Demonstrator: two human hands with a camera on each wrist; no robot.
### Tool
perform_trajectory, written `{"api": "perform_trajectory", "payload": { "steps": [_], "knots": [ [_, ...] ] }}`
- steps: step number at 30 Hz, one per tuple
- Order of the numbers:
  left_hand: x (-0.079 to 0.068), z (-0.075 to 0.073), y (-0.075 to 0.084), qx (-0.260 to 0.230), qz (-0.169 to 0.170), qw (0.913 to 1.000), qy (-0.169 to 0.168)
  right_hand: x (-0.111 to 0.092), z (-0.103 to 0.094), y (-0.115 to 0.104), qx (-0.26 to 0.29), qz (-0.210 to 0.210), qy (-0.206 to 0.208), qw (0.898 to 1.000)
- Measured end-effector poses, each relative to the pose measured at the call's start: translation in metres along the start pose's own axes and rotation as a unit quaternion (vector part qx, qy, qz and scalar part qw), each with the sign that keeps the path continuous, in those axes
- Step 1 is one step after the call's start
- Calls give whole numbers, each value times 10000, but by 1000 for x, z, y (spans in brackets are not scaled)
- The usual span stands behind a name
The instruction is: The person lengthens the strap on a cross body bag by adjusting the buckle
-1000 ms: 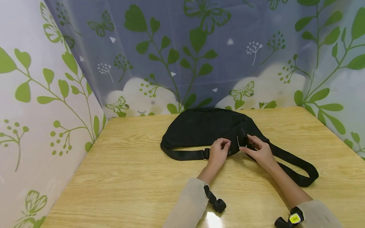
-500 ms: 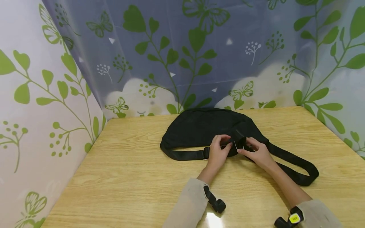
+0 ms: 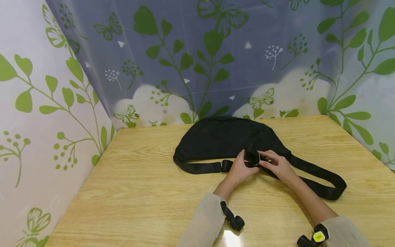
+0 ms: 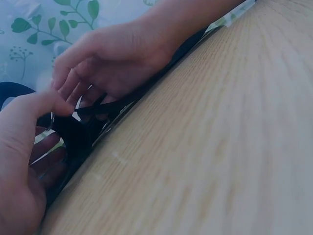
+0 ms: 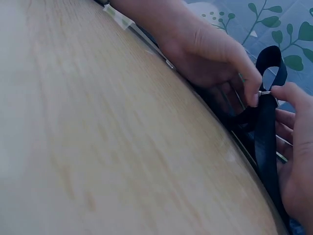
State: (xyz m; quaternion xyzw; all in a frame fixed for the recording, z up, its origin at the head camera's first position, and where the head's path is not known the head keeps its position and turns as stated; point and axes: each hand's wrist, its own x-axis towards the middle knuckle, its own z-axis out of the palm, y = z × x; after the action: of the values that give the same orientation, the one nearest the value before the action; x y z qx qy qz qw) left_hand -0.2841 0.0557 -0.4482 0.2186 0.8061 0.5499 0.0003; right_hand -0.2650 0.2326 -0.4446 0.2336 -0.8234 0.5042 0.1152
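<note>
A black waist bag (image 3: pixel 216 140) lies on the wooden table, with its long strap (image 3: pixel 321 173) looping out to the right. Near the bag's front edge, my left hand (image 3: pixel 239 171) grips a raised loop of strap (image 5: pixel 270 56) between thumb and fingers. From the right, my right hand (image 3: pixel 282 168) pinches a small metal buckle (image 3: pixel 259 158) on that strap. In the right wrist view both thumbs meet at the buckle, and the strap hangs below it. Part of the strap is hidden behind the fingers.
Another metal strap slider (image 3: pixel 221 166) sits on the strap at the left. The wooden table (image 3: pixel 139 192) reaches back to a patterned cloth backdrop (image 3: pixel 172 68). Black camera bands (image 3: pixel 232 218) are worn on both wrists.
My left hand has moved right and now grips the strap loop beside the buckle. The right hand has stayed nearly in place while the buckle has tilted and the loop shifted left.
</note>
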Motion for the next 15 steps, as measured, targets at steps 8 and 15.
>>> {"api": "perform_trajectory", "payload": {
  "steps": [8,15],
  "knots": [
    [-2,1,1,-7,-129,9999,114,-1,1,-25,108,-396,48,9991],
    [-1,3,-1,-16,-151,9998,154,-1,1,-25,121,-224,125,9996]
  ]
}}
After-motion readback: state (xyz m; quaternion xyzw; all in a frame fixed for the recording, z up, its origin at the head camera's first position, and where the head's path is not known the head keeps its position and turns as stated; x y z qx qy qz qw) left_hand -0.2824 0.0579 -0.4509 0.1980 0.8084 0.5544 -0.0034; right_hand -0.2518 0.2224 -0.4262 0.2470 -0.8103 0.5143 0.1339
